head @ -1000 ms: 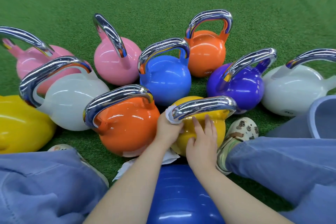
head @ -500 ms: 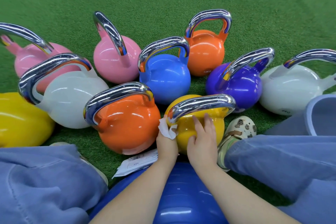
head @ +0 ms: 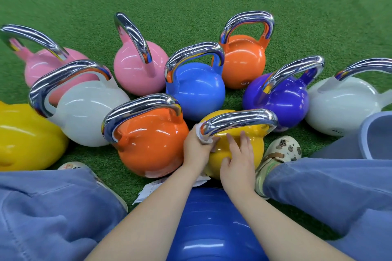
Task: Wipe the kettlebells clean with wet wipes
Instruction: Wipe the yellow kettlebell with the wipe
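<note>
At the handle's left bend, the wipe [head: 203,138] is back.
Left hand [head: 196,150] grips it there again (moved up off the body); right hand [head: 238,162] rests flat-fingered on the yellow kettlebell [head: 253,146].

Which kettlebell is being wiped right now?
The small yellow kettlebell nearest the person: the left hand holds a wet wipe against its chrome handle while the right hand steadies its body.

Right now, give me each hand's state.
Left hand: grips the wet wipe on the handle.
Right hand: open, fingers on the yellow kettlebell.
</note>
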`<action>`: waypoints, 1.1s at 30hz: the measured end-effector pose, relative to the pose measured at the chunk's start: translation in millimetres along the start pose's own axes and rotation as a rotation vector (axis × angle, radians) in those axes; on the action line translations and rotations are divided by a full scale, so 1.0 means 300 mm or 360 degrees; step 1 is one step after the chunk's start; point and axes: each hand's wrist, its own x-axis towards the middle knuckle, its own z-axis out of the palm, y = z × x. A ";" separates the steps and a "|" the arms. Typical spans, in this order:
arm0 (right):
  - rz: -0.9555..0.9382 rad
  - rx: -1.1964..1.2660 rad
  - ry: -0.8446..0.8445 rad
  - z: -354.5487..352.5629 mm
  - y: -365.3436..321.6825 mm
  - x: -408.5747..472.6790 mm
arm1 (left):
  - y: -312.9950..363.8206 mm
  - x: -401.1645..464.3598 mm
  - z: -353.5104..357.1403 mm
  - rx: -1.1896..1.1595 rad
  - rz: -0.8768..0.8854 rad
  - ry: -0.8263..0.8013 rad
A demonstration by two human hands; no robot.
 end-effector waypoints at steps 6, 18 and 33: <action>0.0028 0.0042 0.0013 -0.005 -0.002 0.002 | 0.101 0.030 -0.031 0.0315 0.0214 -0.0299; 0.0419 0.0733 0.0316 -0.032 -0.024 0.039 | 0.301 0.068 0.063 0.1750 0.0694 -0.0287; 0.0099 0.1005 0.1226 -0.240 -0.100 0.105 | 0.449 0.045 0.073 0.1091 0.0150 -0.0944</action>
